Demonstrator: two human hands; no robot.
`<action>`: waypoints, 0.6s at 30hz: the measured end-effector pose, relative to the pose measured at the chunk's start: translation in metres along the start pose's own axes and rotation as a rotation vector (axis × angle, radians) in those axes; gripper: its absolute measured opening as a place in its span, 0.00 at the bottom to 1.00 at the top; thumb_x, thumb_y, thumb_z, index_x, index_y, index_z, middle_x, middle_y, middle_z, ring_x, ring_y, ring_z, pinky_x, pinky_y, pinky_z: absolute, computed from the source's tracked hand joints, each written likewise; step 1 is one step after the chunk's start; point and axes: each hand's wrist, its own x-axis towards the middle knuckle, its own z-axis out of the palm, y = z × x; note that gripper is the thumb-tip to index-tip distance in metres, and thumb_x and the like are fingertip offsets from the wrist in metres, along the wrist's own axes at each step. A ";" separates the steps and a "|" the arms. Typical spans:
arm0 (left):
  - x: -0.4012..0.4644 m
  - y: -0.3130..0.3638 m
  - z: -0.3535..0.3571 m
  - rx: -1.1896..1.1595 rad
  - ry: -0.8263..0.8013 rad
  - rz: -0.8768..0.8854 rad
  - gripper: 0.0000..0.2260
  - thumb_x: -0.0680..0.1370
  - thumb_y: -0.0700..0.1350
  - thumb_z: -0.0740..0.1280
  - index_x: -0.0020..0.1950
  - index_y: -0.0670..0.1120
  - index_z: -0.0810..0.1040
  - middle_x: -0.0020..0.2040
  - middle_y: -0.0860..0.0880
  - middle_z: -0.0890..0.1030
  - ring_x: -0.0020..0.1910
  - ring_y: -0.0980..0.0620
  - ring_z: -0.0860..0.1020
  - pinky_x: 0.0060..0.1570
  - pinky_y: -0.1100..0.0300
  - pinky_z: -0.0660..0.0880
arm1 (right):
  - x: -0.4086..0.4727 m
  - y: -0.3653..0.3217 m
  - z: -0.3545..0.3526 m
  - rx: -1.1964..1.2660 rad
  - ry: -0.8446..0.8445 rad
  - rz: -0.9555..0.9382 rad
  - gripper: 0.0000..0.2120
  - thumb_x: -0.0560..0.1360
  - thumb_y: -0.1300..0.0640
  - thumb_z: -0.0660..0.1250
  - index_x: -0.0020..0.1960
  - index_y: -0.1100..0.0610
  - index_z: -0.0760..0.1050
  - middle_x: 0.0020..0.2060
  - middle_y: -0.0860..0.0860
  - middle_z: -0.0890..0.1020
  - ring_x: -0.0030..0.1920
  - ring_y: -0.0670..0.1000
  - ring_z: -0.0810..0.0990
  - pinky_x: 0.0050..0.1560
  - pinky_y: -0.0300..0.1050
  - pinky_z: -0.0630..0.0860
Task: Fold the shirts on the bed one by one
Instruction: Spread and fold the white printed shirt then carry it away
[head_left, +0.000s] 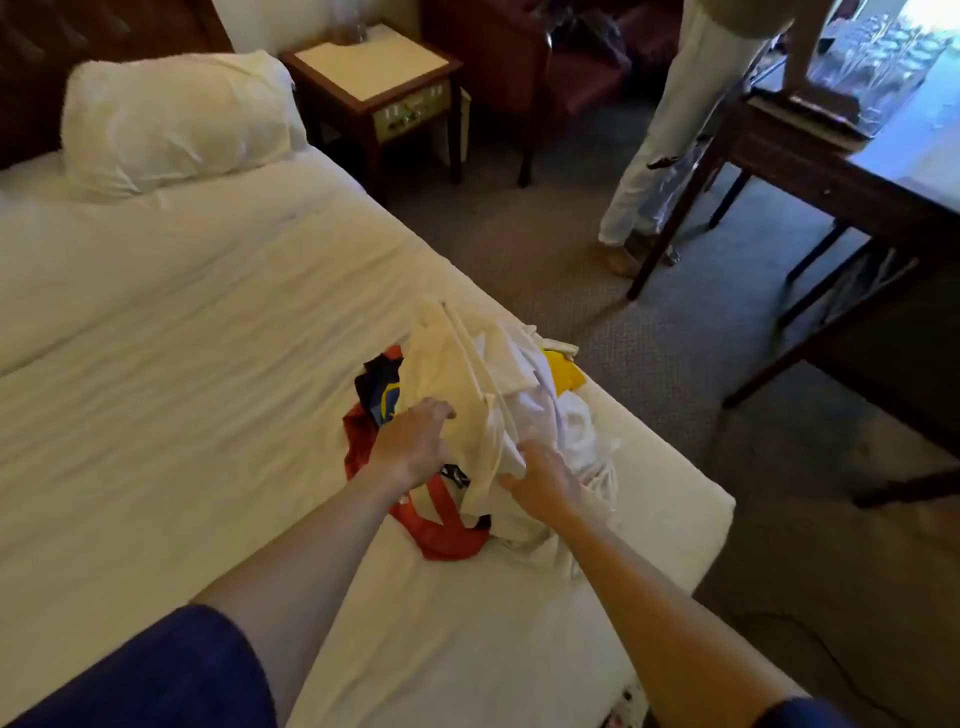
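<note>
Low in the centre of the frame, a pile of shirts (483, 415) lies on the bed (182, 338) near its right edge. The left hand (415, 441) and right hand (543, 480) both grasp the cream shirt (452, 364) on top, fingers curled into its cloth.

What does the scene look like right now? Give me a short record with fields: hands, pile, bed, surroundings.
left hand: left hand grips the cream shirt on top of the pile
right hand: right hand pinches white fabric at the pile's right side
pile: unfolded; red shirt underneath, yellow shirt at far right, dark garment at left
bed: white sheet, pillow at the head; pile near the right edge
surroundings: nightstand, dark table, another person's legs standing on carpet
</note>
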 end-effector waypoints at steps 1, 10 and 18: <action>0.008 0.002 0.007 0.022 -0.026 0.012 0.24 0.78 0.35 0.61 0.73 0.50 0.69 0.76 0.50 0.65 0.69 0.45 0.71 0.47 0.51 0.76 | 0.004 0.002 0.008 -0.006 0.033 0.007 0.27 0.74 0.43 0.71 0.66 0.56 0.72 0.63 0.54 0.75 0.64 0.56 0.74 0.58 0.52 0.75; 0.046 0.017 0.046 0.324 -0.152 0.198 0.38 0.77 0.28 0.57 0.80 0.59 0.55 0.81 0.51 0.45 0.71 0.42 0.64 0.41 0.53 0.75 | 0.024 0.011 0.038 0.044 0.288 -0.043 0.08 0.73 0.65 0.62 0.37 0.62 0.78 0.38 0.55 0.79 0.42 0.53 0.76 0.37 0.48 0.70; 0.041 0.032 0.009 0.350 -0.054 0.191 0.15 0.80 0.33 0.60 0.61 0.46 0.76 0.66 0.48 0.70 0.63 0.45 0.69 0.40 0.52 0.70 | 0.001 -0.007 -0.007 0.401 0.259 -0.177 0.08 0.78 0.59 0.59 0.41 0.54 0.70 0.38 0.51 0.76 0.41 0.52 0.75 0.42 0.56 0.73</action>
